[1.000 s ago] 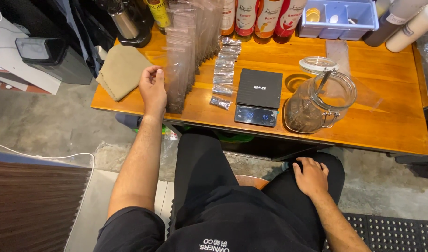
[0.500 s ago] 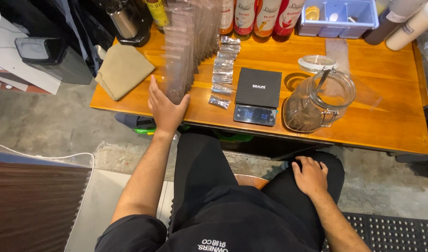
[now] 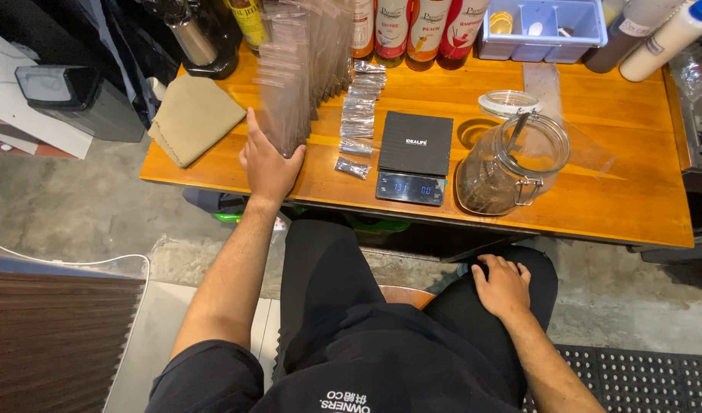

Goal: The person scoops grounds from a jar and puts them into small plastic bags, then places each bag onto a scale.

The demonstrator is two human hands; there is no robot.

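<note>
The tops of the clear bags (image 3: 301,69) are blurred and run off the frame, so you can't tell their count. Beside them lie small filled packets (image 3: 357,115), a black scale (image 3: 413,157) and a glass jar (image 3: 511,164). Your left hand (image 3: 268,164) presses open-palmed against the row's near end on the wooden table (image 3: 596,206); your right hand (image 3: 504,287) rests flat on your thigh, holding nothing.

A long row of clear plastic bags (image 3: 301,69) is standing upright on the desk (image 3: 596,191), packed close and running from the near edge toward the far side, left of centre. Their transparent sheets are looking glossy and slightly blurred. The left hand (image 3: 268,160) is pressing flat against the row's near end.
</note>
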